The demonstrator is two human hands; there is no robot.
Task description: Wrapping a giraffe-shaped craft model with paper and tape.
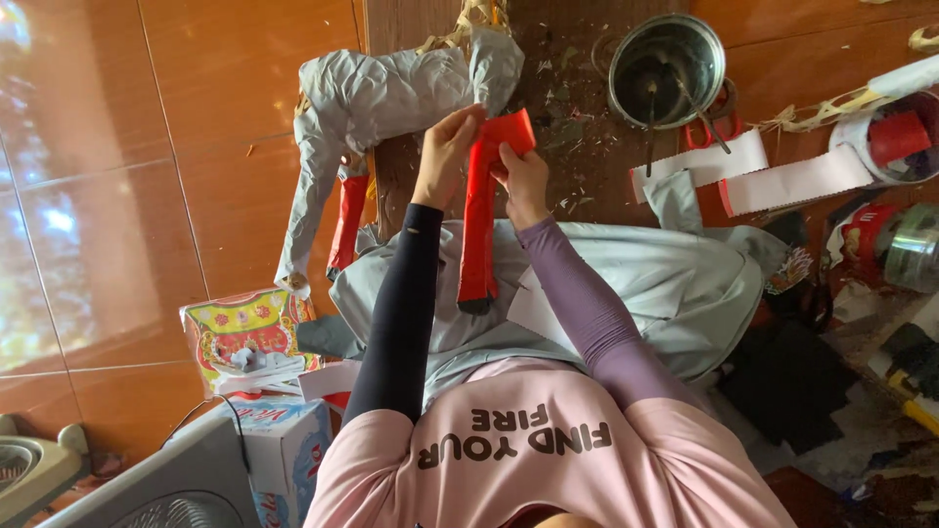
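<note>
My left hand (445, 147), in a black sleeve, and my right hand (523, 176), in a purple sleeve, both pinch a piece of red paper (509, 132) at the top of a long red-wrapped leg (477, 235). The leg hangs down over my lap. It belongs to a grey paper-covered animal figure (381, 98) lying on a wooden board (577, 108). A second red-wrapped leg (349, 220) of the figure points down at the left, just beside my left forearm.
A metal pot (667, 70) with sticks stands on the board, red scissors (709, 132) beside it. White strips with red edges (782, 181) lie to the right near a round container (895, 137). A grey sheet (685, 284) covers my lap. A colourful box (245, 337) and a fan (147, 489) sit lower left.
</note>
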